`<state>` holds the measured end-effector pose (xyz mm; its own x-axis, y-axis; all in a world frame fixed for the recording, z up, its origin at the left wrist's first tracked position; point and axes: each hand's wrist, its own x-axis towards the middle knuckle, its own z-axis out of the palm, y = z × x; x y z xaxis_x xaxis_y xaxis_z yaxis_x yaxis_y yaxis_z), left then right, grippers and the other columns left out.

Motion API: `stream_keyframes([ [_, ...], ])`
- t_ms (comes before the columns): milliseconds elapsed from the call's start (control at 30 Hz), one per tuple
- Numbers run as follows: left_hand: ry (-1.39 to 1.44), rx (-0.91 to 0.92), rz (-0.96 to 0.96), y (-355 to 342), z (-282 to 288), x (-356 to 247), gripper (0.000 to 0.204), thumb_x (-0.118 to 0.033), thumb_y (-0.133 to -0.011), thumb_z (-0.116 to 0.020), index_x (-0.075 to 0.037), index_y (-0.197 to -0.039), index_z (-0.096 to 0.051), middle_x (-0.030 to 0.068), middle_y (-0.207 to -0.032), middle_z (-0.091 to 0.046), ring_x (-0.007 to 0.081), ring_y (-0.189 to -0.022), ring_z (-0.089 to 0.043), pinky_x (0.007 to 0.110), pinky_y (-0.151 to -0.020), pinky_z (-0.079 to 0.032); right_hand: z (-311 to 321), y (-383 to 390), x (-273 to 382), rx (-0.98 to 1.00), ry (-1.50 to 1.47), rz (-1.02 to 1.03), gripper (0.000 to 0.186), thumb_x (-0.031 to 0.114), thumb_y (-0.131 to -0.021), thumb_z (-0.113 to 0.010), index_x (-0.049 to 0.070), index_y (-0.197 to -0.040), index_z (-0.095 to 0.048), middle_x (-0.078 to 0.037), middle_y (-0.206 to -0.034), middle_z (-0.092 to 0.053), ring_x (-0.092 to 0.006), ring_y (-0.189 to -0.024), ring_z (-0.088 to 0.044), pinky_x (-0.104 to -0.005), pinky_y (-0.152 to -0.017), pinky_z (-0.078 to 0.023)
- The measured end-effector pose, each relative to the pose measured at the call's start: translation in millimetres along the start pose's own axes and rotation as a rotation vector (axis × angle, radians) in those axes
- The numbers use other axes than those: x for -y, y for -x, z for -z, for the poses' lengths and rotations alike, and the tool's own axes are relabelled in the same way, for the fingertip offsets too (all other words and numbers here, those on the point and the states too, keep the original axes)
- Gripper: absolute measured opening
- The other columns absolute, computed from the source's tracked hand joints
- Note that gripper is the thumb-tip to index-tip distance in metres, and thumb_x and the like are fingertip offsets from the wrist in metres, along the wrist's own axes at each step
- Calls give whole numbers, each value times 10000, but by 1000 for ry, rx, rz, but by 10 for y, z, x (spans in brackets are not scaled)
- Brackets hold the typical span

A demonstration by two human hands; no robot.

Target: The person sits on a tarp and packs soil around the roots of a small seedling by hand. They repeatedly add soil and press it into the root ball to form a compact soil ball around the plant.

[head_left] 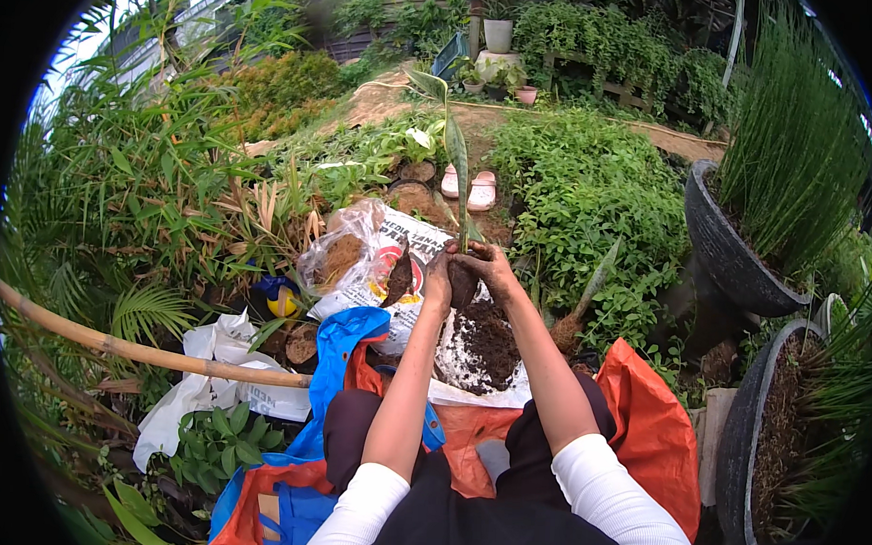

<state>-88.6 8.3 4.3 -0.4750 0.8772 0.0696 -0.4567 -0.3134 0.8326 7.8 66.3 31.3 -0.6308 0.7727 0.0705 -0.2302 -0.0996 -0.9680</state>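
A tall snake plant [459, 148] stands upright between my hands, its long leaf reaching up and away. My left hand [439, 278] presses against the left of its dark, soil-covered root ball [462, 287]. On the other side, my right hand [491, 272] curls round the base of the leaf; soil stains its fingers. Just below lies a heap of dark soil [489, 344] on a white printed sack [384, 321]. A small plant with a brown root clump [398, 279] rests left of my left hand. Another snake plant [597, 284] with bare roots leans at the right.
A clear plastic bag of brown fibre [341, 257] sits on the sack's left. Blue and orange tarpaulin [649, 443] spreads around my legs. A bamboo pole [155, 352] juts in from the left. Large dark planters [735, 246] stand at the right; pink clogs [482, 191] lie ahead.
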Motion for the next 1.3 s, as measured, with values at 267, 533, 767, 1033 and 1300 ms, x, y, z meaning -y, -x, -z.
stream_keyframes([
  [267,71,-133,13,-42,-123,31,285,-263,-861,-378,-45,-927,-549,64,-867,-561,148,-789,-535,267,-741,-416,81,-23,-53,37,-332,-34,377,251,-802,-576,29,-1099,-509,-50,-1032,-559,-138,-870,-559,-256,-763,-444],
  [533,-240,-268,-304,-286,137,410,483,-422,-873,-383,6,-1093,-420,127,-1075,-420,220,-991,-410,334,-873,-322,-264,31,-201,-183,-50,111,285,116,-765,-609,-29,-1003,-547,-58,-889,-601,-114,-756,-566,-226,-678,-456],
  [767,357,-74,258,129,-280,-72,504,-450,-863,-353,-64,-1176,-437,81,-1137,-481,199,-1075,-443,348,-897,-359,-243,79,0,-384,34,407,223,167,-768,-616,-27,-873,-581,-64,-794,-599,-116,-743,-535,-245,-686,-428],
  [1033,107,-166,36,82,-156,182,332,-258,-890,-356,-21,-1030,-542,76,-997,-581,181,-898,-558,276,-800,-425,-272,-6,-242,-297,123,311,112,99,-769,-619,-3,-736,-589,-38,-673,-609,-92,-592,-548,-217,-581,-436],
  [1300,455,-216,423,69,-59,73,561,-478,-854,-285,-12,-1112,-461,156,-1086,-531,262,-1005,-525,405,-853,-426,-115,-19,-111,-484,-378,220,234,165,-797,-591,11,-631,-532,-71,-601,-564,-143,-525,-523,-261,-519,-414],
])
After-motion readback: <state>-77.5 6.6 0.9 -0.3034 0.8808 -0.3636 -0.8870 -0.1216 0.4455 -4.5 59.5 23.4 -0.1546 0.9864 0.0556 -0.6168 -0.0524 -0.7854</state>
